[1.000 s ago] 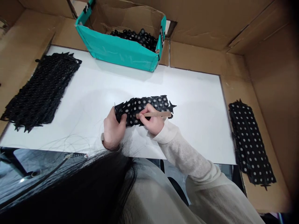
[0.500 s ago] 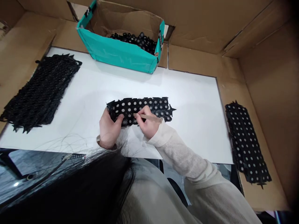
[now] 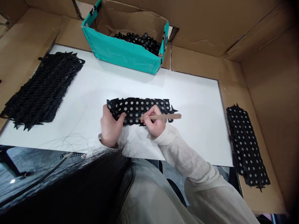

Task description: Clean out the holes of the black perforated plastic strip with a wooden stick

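A black sheet of round pieces with pale centres (image 3: 137,108) lies across the white board, its left end bent upward. My left hand (image 3: 110,127) grips that left end, thumb on top and fingers behind it. Pinched in my right hand (image 3: 156,123) is a flat wooden stick (image 3: 171,116). Its tip is over the lower rows of the sheet, close to my left thumb. Whether the tip touches the sheet I cannot tell. Part of the sheet is hidden under my right hand.
On the left lies a thick stack of black sheets (image 3: 44,87). A teal-edged cardboard box (image 3: 123,56) at the back holds many loose black rings (image 3: 142,42). More dotted black sheets (image 3: 247,144) rest on the cardboard ledge at right. Cardboard walls (image 3: 273,81) surround the white board (image 3: 193,93).
My right hand has moved slightly right along the sheet, and the stick has swung so that its far end now points out to the right. My left hand keeps its hold.
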The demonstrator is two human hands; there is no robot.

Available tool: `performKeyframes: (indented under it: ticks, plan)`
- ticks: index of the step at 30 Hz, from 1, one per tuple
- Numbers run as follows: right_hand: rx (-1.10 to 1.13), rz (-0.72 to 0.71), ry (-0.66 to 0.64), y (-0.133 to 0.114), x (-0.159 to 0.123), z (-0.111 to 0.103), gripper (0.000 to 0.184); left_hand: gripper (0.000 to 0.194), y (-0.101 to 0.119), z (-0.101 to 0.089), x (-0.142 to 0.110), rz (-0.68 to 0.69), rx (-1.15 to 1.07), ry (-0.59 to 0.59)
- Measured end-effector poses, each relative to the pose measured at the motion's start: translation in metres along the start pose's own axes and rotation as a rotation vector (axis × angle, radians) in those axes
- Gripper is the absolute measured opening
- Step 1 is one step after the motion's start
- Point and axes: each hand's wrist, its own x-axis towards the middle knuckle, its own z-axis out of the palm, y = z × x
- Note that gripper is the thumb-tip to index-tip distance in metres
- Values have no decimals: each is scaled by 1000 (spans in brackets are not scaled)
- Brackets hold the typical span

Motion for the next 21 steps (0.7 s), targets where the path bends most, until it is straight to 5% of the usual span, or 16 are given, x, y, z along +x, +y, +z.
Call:
performKeyframes:
  ticks: [8,12,15,21]
  plan:
    - [-134,-22,-74,-4,-1,1,15,55,-5,-3,-2,-49,-130,35]
    - [-186,-33,-39,-5,1,1,15,45,-6,-18,5,-97,-147,-250]
    - [-202,-45,-44,-5,0,1,15,31,-1,-27,6,-15,35,-415]
    - [-228,-42,-72,-5,-1,0,16,26,10,-16,-2,95,315,-342]
